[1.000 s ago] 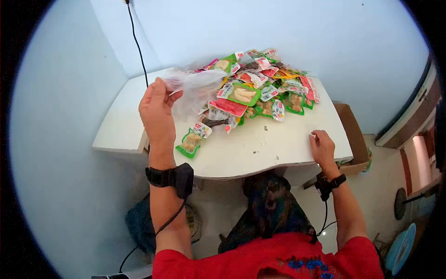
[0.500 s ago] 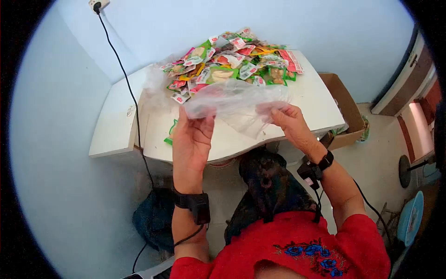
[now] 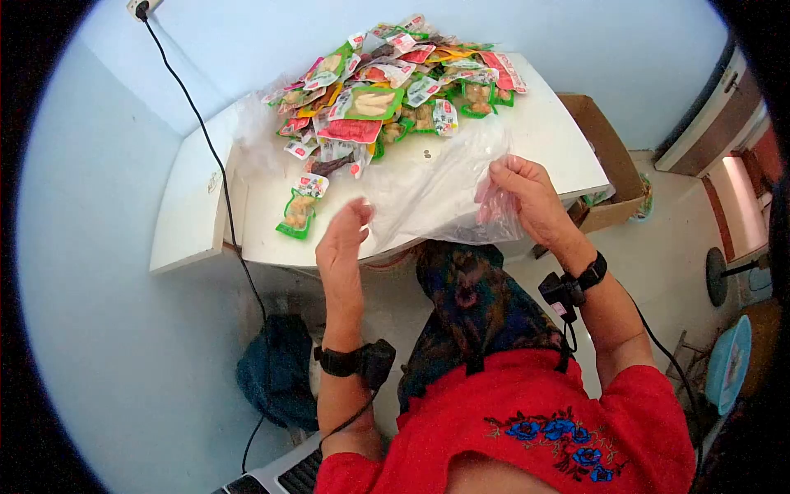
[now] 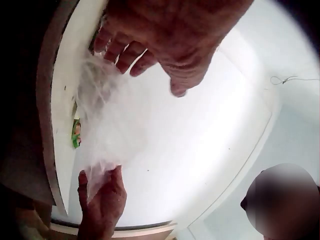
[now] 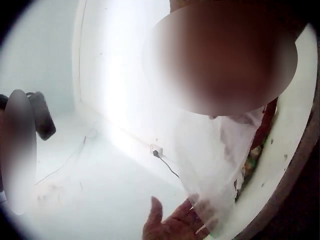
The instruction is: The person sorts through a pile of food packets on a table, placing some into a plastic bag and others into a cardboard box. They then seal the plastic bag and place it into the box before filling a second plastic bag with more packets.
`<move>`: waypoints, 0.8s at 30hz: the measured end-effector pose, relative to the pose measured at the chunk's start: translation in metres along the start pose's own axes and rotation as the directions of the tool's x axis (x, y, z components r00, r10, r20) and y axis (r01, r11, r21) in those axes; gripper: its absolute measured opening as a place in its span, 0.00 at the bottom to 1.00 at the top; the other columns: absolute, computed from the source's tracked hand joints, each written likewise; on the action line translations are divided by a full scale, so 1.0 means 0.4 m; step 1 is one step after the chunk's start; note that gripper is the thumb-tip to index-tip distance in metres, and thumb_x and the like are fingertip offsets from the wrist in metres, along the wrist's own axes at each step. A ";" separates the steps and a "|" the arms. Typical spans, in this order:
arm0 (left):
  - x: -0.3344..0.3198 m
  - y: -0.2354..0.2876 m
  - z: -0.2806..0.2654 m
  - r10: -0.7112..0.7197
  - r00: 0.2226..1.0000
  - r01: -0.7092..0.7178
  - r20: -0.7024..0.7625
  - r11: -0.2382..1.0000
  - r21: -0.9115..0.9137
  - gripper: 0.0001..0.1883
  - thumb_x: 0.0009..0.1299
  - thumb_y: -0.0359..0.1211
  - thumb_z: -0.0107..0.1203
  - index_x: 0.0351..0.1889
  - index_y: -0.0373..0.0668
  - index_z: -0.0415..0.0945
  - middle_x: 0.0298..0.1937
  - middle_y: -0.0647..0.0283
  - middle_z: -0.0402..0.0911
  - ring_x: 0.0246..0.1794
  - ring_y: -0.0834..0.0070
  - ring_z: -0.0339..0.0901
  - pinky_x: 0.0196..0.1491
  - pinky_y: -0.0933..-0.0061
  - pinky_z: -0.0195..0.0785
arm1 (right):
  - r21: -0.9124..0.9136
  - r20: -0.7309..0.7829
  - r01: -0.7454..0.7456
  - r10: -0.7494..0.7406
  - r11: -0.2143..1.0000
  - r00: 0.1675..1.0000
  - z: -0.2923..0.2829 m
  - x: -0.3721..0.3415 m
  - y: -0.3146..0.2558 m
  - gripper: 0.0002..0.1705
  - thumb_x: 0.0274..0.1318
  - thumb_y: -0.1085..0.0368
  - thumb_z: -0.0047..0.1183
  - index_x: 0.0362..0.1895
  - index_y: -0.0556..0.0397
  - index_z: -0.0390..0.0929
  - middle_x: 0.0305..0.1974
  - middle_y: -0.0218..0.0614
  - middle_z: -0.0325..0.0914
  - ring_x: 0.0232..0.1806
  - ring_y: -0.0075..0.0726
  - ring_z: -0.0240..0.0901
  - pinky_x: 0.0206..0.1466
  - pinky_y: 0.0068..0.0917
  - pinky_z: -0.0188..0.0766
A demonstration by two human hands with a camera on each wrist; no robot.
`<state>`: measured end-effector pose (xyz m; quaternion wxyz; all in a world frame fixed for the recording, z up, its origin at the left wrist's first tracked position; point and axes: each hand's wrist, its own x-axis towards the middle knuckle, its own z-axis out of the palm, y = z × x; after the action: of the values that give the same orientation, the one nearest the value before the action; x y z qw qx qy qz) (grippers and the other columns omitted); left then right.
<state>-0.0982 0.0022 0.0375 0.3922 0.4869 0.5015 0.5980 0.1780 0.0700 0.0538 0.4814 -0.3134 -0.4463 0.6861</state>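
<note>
A clear plastic bag (image 3: 444,185) spans the space between the two hands over the table's front edge. My right hand (image 3: 531,198) pinches the bag's right side between thumb and fingers. At the bag's other side is my left hand (image 3: 341,243), its thumb spread away from the fingers in the left wrist view, where the fingertips (image 4: 122,57) lie against the film. One green-edged snack packet (image 3: 300,207) lies on the table just beyond the left hand. Behind the bag rises a heap of sealed snack packets (image 3: 370,103) in several colours.
The white table (image 3: 263,222) has a curved front edge. More crumpled clear plastic (image 3: 257,123) sits left of the heap. A black cord (image 3: 202,123) drops from the wall socket past the table's left part. An open cardboard box (image 3: 605,148) stands on the floor at right.
The right hand has come up from the table edge and taken hold of the bag. The left hand has brought the bag down and nearer from the heap, then loosened its fingers.
</note>
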 end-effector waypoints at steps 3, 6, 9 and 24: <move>0.003 0.002 0.017 -0.079 0.995 0.078 -0.058 0.997 -0.020 0.21 0.75 0.41 0.55 0.58 0.36 0.76 0.50 0.60 0.81 0.45 0.77 0.77 0.47 0.72 0.71 | 0.043 0.041 -0.021 0.019 0.999 0.999 -0.002 -0.009 0.001 0.14 0.70 0.60 0.48 0.39 0.59 0.76 0.30 0.39 0.81 0.25 0.34 0.80 0.28 0.30 0.80; 0.004 -0.024 0.006 -0.131 0.991 0.131 0.002 0.991 -0.009 0.16 0.73 0.36 0.58 0.53 0.35 0.79 0.43 0.65 0.82 0.37 0.81 0.77 0.41 0.79 0.70 | 0.005 0.002 -0.036 0.036 0.999 0.999 -0.004 -0.020 -0.005 0.13 0.69 0.60 0.49 0.38 0.59 0.77 0.28 0.37 0.80 0.22 0.30 0.78 0.24 0.28 0.78; 0.013 -0.002 -0.013 -0.118 0.983 0.104 -0.139 0.989 -0.105 0.09 0.72 0.32 0.59 0.42 0.35 0.83 0.34 0.68 0.83 0.34 0.83 0.76 0.41 0.82 0.70 | -0.186 -0.007 -0.081 0.081 0.979 0.997 -0.023 -0.033 -0.009 0.12 0.68 0.61 0.50 0.38 0.58 0.79 0.26 0.34 0.79 0.20 0.25 0.74 0.21 0.24 0.72; -0.023 -0.033 -0.040 -0.387 0.918 0.393 0.082 0.868 -0.305 0.23 0.77 0.46 0.50 0.60 0.37 0.70 0.43 0.60 0.81 0.34 0.72 0.81 0.31 0.75 0.77 | -0.334 -0.173 -0.107 0.051 0.936 0.984 -0.019 -0.030 0.038 0.12 0.66 0.59 0.55 0.36 0.54 0.83 0.22 0.22 0.75 0.21 0.15 0.67 0.24 0.16 0.61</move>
<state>-0.1120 -0.0074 0.0223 0.5820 0.3120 0.4840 0.5742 0.1826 0.0589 0.0367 0.4261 -0.4645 -0.5053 0.5894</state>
